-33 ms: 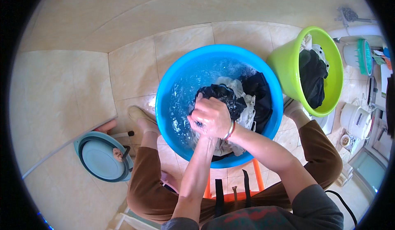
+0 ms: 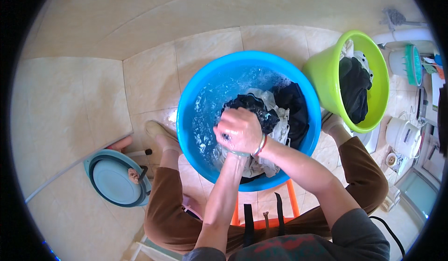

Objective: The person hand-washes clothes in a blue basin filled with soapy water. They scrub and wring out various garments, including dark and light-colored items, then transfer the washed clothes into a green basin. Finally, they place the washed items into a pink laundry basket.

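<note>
A round blue basin [image 2: 191,97] stands on the tiled floor between my knees, holding foamy water and wet clothes. My right hand [image 2: 241,129], with a bracelet at the wrist, is clenched over the middle of the basin on a black lacy garment [image 2: 255,108]. My left hand [image 2: 224,142] lies pressed under and against the right one, mostly hidden, gripping the same bunch. A white cloth [image 2: 281,123] and another black cloth [image 2: 295,104] lie in the water to the right of my hands.
A lime green bucket [image 2: 322,74] with dark and white clothes stands right of the basin. A grey-blue collapsible tub [image 2: 116,181] lies at the left by my foot [image 2: 156,131]. An orange stool [image 2: 291,200] is under me. A white kettle-like appliance [image 2: 403,137] sits far right.
</note>
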`<state>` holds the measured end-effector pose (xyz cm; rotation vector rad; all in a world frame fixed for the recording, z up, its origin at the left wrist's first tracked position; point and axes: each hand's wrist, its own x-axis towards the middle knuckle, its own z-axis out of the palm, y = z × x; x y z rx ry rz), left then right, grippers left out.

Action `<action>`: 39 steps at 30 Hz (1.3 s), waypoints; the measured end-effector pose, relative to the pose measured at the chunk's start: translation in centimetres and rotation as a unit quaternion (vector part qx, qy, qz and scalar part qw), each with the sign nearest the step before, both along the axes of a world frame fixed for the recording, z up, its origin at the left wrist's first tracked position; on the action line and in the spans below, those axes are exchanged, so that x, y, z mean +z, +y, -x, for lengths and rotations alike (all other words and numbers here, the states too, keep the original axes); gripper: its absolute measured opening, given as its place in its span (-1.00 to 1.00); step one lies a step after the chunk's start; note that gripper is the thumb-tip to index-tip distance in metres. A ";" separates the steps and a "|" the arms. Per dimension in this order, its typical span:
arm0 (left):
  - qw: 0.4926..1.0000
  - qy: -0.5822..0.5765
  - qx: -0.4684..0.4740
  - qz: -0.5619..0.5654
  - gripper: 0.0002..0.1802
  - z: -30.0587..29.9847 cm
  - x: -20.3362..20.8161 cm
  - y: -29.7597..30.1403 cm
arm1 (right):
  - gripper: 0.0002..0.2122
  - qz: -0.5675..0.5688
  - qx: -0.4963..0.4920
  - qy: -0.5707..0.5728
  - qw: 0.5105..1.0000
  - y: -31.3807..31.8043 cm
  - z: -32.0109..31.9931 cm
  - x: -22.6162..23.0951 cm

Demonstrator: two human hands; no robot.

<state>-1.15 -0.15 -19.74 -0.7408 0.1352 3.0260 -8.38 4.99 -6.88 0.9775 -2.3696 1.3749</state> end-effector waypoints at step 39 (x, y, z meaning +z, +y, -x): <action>0.991 -0.054 -0.126 0.014 -0.26 5.2 7.6 -5.4 | -0.82 -0.100 0.226 -0.031 0.968 4.3 -4.1 2.1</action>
